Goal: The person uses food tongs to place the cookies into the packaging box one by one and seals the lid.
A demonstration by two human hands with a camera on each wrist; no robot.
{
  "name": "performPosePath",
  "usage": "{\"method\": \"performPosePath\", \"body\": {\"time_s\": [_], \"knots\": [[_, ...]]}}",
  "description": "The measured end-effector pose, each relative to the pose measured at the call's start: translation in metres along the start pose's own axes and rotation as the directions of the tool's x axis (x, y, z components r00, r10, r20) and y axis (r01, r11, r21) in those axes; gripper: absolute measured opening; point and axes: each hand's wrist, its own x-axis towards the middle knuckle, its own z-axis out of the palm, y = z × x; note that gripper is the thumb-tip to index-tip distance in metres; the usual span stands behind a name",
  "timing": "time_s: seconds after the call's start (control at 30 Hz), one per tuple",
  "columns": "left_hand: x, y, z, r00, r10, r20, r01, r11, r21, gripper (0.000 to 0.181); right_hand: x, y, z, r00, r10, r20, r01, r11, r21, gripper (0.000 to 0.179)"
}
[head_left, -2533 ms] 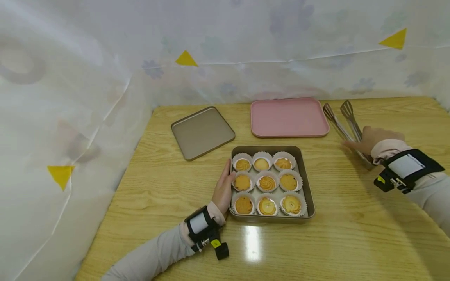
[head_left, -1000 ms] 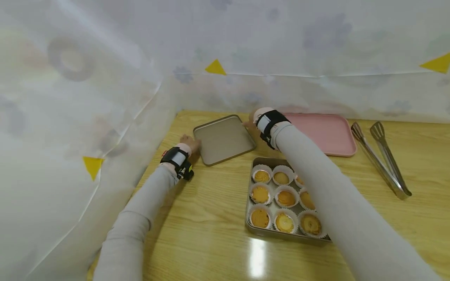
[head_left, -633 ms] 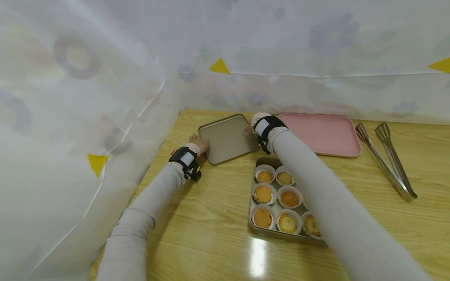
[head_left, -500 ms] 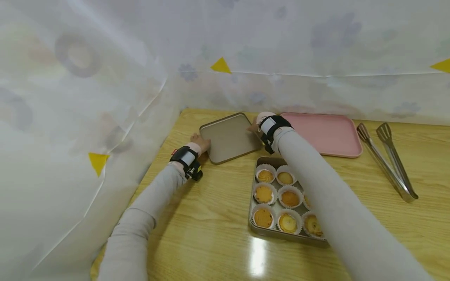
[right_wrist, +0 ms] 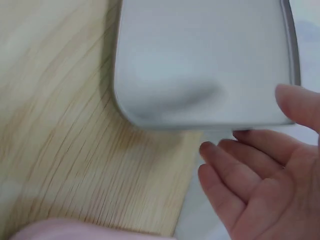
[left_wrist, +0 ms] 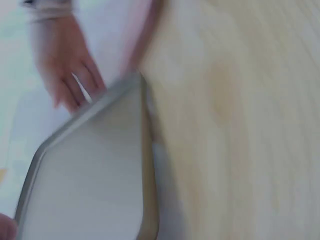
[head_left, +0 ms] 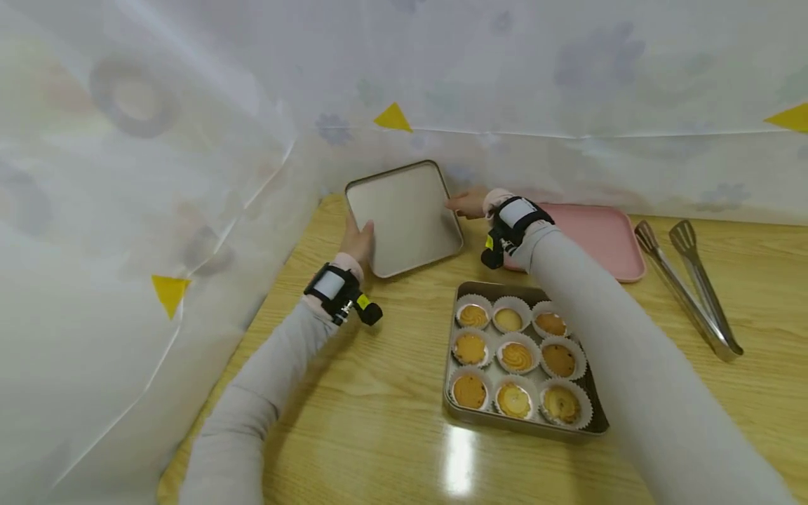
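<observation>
A shallow square metal lid (head_left: 407,217) with a low rim is held tilted up at the back left in the head view, its far edge raised toward the curtain. My left hand (head_left: 358,243) grips its left edge, thumb on the face. At the right edge, my right hand (head_left: 468,203) pinches the rim; in the right wrist view the thumb lies over a corner of the lid (right_wrist: 205,60) and the fingers are below it. Nearer me, a square metal tin (head_left: 530,424) holds several cookies (head_left: 517,357) in white paper cups, partly covered by my right sleeve.
A pink tray (head_left: 602,238) lies behind the tin, partly behind my right forearm. Metal tongs (head_left: 707,308) rest on the wooden table (head_left: 366,421) at the right. A pale patterned curtain (head_left: 517,77) stands along the back and left.
The lid, earlier flat on the table, is now raised and tilted between both hands. My right hand has come over from the tongs, my left from the tin's side.
</observation>
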Motion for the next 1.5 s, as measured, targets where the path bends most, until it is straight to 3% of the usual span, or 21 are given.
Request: {"method": "performPosePath", "body": {"time_s": [0.1, 0.17, 0.27, 0.4, 0.57, 0.67, 0.73, 0.77, 0.8, 0.83, 0.87, 0.9, 0.97, 1.0, 1.03, 1.07, 1.17, 1.23, 1.3, 1.4, 1.5], "knots": [[-0.053, 0.06, -0.006, 0.994, 0.106, 0.021, -0.096, 0.955, -0.28, 0.068, -0.01, 0.004, -0.008, 0.998, -0.038, -0.058, 0.052, 0.959, 0.278, 0.074], [-0.079, 0.092, -0.01, 0.993, 0.094, 0.073, -0.053, 0.899, -0.435, 0.068, -0.041, -0.012, -0.007, 0.996, -0.05, -0.076, 0.076, 0.92, 0.385, 0.072], [-0.098, 0.115, -0.015, 0.99, 0.021, 0.142, 0.059, 0.842, -0.536, 0.063, -0.101, -0.053, 0.003, 0.995, -0.065, -0.075, 0.091, 0.9, 0.427, 0.067], [-0.112, 0.126, -0.023, 0.975, -0.089, 0.204, 0.175, 0.872, -0.457, 0.046, -0.164, -0.097, 0.017, 0.996, -0.083, 0.018, 0.069, 0.913, 0.402, 0.06], [-0.116, 0.124, -0.026, 0.964, -0.143, 0.223, 0.23, 0.87, -0.435, 0.042, -0.196, -0.11, 0.023, 0.996, -0.077, 0.047, 0.053, 0.925, 0.376, 0.058], [-0.119, 0.121, -0.024, 0.984, -0.07, 0.162, 0.136, 0.883, -0.449, 0.039, -0.206, -0.105, 0.021, 0.992, -0.117, 0.056, 0.085, 0.912, 0.401, 0.059], [-0.121, 0.119, -0.021, 0.994, 0.099, 0.056, -0.071, 0.925, -0.374, 0.032, -0.214, -0.101, 0.019, 0.987, -0.144, 0.072, 0.098, 0.891, 0.443, 0.061], [-0.123, 0.119, -0.02, 0.974, 0.225, -0.005, -0.216, 0.928, -0.304, 0.026, -0.218, -0.098, 0.017, 0.986, -0.145, 0.077, 0.094, 0.883, 0.46, 0.063], [-0.124, 0.118, -0.02, 0.924, 0.376, -0.062, -0.381, 0.9, -0.211, 0.02, -0.223, -0.095, 0.015, 0.986, -0.144, 0.085, 0.087, 0.877, 0.472, 0.065], [-0.126, 0.118, -0.019, 0.838, 0.533, -0.116, -0.544, 0.833, -0.1, 0.014, -0.227, -0.092, 0.013, 0.986, -0.138, 0.092, 0.077, 0.872, 0.483, 0.068], [-0.126, 0.119, -0.018, 0.718, 0.68, -0.148, -0.686, 0.728, 0.016, 0.011, -0.231, -0.088, 0.011, 0.987, -0.126, 0.098, 0.06, 0.863, 0.501, 0.071], [-0.128, 0.12, -0.018, 0.582, 0.798, -0.154, -0.792, 0.599, 0.113, 0.006, -0.234, -0.084, 0.009, 0.989, -0.11, 0.099, 0.043, 0.853, 0.521, 0.073], [-0.131, 0.122, -0.018, 0.311, 0.945, -0.096, -0.92, 0.325, 0.219, 0.017, -0.24, -0.077, 0.007, 0.99, -0.085, 0.11, 0.006, 0.818, 0.576, 0.076], [-0.132, 0.124, -0.017, 0.198, 0.979, -0.049, -0.949, 0.204, 0.24, 0.023, -0.242, -0.074, 0.007, 0.99, -0.079, 0.115, -0.009, 0.786, 0.618, 0.076], [-0.134, 0.125, -0.017, 0.105, 0.994, 0.0, -0.963, 0.102, 0.251, 0.028, -0.245, -0.071, 0.007, 0.99, -0.076, 0.117, -0.021, 0.746, 0.666, 0.073], [-0.137, 0.126, -0.016, 0.03, 0.998, 0.053, -0.969, 0.016, 0.248, 0.032, -0.247, -0.069, 0.007, 0.991, -0.072, 0.112, -0.029, 0.704, 0.71, 0.07], [-0.146, 0.128, -0.013, -0.141, 0.973, 0.182, -0.946, -0.187, 0.265, 0.024, -0.256, -0.069, 0.013, 0.995, -0.051, 0.091, -0.033, 0.674, 0.738, 0.069], [-0.151, 0.128, -0.01, -0.238, 0.938, 0.251, -0.906, -0.307, 0.29, 0.023, -0.265, -0.072, 0.018, 0.994, -0.045, 0.097, -0.035, 0.723, 0.69, 0.072], [-0.154, 0.128, -0.008, -0.319, 0.897, 0.307, -0.853, -0.413, 0.32, 0.023, -0.272, -0.078, 0.023, 0.992, -0.013, 0.124, -0.069, 0.773, 0.63, 0.077], [-0.155, 0.128, -0.005, -0.413, 0.832, 0.371, -0.781, -0.533, 0.326, 0.024, -0.283, -0.093, 0.029, 0.987, -0.01, 0.159, -0.094, 0.771, 0.63, 0.067], [-0.154, 0.127, -0.004, -0.445, 0.801, 0.4, -0.754, -0.576, 0.315, 0.024, -0.29, -0.103, 0.033, 0.986, -0.072, 0.15, -0.027, 0.817, 0.576, 0.05]]}}
